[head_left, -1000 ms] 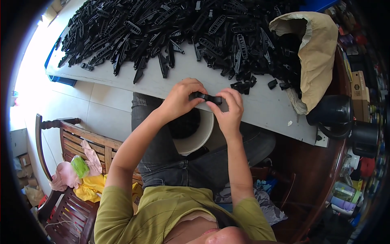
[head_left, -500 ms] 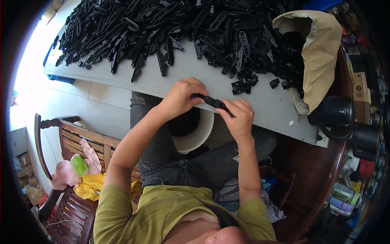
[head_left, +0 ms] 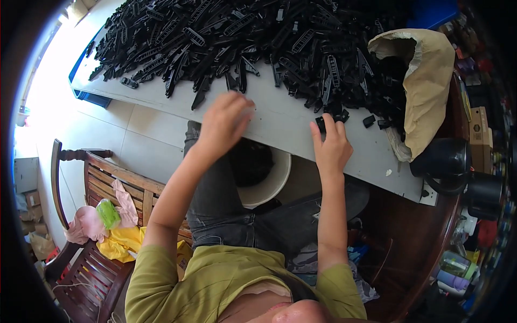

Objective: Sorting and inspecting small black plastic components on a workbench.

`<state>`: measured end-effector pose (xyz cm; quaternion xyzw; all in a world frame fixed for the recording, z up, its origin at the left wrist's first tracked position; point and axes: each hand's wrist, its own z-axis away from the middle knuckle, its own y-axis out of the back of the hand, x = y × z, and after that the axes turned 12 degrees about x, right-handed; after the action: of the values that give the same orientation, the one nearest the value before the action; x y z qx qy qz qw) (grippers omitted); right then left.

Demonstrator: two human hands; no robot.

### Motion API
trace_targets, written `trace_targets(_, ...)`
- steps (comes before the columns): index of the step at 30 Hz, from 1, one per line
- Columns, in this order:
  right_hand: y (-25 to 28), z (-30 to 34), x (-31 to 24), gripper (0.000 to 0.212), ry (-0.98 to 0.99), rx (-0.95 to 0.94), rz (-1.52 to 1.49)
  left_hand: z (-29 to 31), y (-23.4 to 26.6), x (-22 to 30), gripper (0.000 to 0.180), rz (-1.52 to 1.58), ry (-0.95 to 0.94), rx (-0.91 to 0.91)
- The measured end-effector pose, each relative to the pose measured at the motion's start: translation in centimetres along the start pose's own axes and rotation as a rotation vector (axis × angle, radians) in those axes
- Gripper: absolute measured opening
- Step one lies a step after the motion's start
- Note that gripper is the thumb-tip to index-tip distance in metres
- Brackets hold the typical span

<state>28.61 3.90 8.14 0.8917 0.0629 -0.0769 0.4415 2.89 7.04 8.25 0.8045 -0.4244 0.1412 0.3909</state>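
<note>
The right hand (head_left: 334,148) reaches to the small black pieces (head_left: 321,124) on the table (head_left: 285,118); one shows between thumb and forefinger, but I cannot tell whether it is gripped. The left hand (head_left: 222,123), blurred, hovers just in front of the long black strips (head_left: 221,54); whether it holds anything is unclear.

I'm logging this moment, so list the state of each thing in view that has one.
Left hand: blurred, grip unclear
Right hand: fingers bent, contact unclear
Small black pieces: loose, some partly behind the right hand
Long black parts: heaped, loose
Paper bag: mouth open
White bucket: uncovered, black contents inside
Yellow cloth: crumpled
</note>
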Motion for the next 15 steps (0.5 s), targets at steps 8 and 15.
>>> trace_targets(8, -1.4, 0.6, 1.0, 0.022, -0.025, -0.009, 0.065, 0.2, 0.7, -1.7, 0.029, -0.219, 0.143, -0.04)
trace_targets(15, -1.5, 0.6, 1.9, 0.027, -0.196, 0.135, -0.205, -0.8, 0.0, -1.4, 0.026, -0.223, 0.271, -0.074)
